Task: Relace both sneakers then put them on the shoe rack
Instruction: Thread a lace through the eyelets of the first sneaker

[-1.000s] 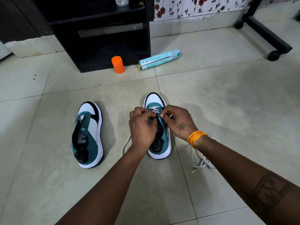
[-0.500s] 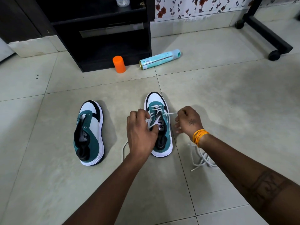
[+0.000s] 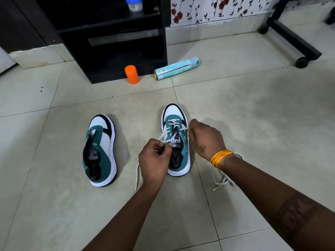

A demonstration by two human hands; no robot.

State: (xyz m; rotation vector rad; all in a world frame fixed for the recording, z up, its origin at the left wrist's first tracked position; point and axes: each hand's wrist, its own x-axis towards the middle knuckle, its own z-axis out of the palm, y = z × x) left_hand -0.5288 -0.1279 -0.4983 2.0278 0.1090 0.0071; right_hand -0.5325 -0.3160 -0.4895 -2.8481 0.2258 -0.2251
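Observation:
Two teal, white and black sneakers stand on the tiled floor, toes pointing away from me. The right sneaker (image 3: 176,140) has a white lace (image 3: 173,124) crossed through its front eyelets. My left hand (image 3: 154,160) pinches one strand of that lace beside the tongue. My right hand (image 3: 205,137) grips the other strand at the shoe's right edge. The left sneaker (image 3: 100,151) has no lace and lies untouched. A second loose white lace (image 3: 223,180) lies on the floor under my right wrist.
A black shelf unit (image 3: 116,42) stands at the back, holding a small jar (image 3: 134,4). In front of it are an orange cap (image 3: 132,74) and a lying teal spray can (image 3: 176,68). A black wheeled stand leg (image 3: 293,44) crosses the back right.
Both hands drew apart from the shoe's front eyelets, pulling the lace strands out. My left hand slid back toward me with its strand; my right hand moved to the shoe's right side.

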